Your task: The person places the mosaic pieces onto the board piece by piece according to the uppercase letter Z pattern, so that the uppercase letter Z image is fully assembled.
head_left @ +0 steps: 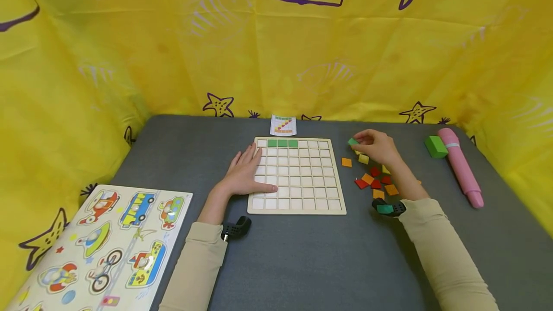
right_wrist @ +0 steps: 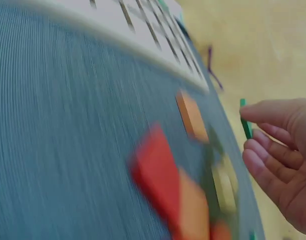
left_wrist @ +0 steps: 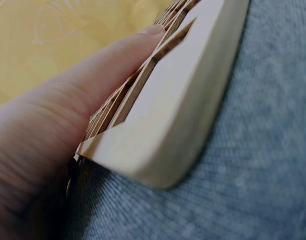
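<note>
A pale wooden grid board (head_left: 298, 211) lies in the middle of the table, with three green square tiles (head_left: 282, 143) side by side in its top row. My left hand (head_left: 244, 174) rests on the board's left edge, thumb (left_wrist: 118, 62) laid across the lower cells and fingers straight. To the right of the board, my right hand (head_left: 378, 147) pinches a green tile (head_left: 353, 142) between thumb and fingers. The right wrist view shows this tile (right_wrist: 245, 120) edge-on, raised over the table. Yellow tiles (head_left: 363, 159) lie just under that hand.
Red tiles (head_left: 360, 184) and orange tiles (head_left: 391, 189) lie scattered near my right wrist. A small pattern card (head_left: 283, 125) is behind the board. At far right are a green block (head_left: 436, 147) and a pink cylinder-shaped object (head_left: 463, 167). A vehicle puzzle board (head_left: 173, 248) lies at left.
</note>
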The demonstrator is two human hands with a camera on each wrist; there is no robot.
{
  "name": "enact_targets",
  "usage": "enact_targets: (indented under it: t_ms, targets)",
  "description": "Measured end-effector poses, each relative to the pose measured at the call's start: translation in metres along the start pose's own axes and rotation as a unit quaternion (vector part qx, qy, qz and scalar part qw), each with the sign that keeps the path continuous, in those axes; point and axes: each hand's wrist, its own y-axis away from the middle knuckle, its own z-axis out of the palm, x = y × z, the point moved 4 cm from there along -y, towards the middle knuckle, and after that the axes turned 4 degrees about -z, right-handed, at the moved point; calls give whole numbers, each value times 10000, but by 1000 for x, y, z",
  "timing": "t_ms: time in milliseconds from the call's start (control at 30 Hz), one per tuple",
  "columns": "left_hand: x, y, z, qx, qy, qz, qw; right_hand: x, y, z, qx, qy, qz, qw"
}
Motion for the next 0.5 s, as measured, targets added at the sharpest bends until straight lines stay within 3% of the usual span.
enact_targets:
  t_ms: [133, 267, 500]
  targets:
    - [0, 0, -1, 9, -4, -21, 10000, -27, -15, 26, -150, -316, -199, 9992]
    - [0, 1, -1, -5, -10, -43, 10000, -50, -28, 51, -357, -277, -505, 9977]
    - [1, 1, -1, -35, 9, -38, 10000, -68, -42, 79, -530, -401, -830, 9943]
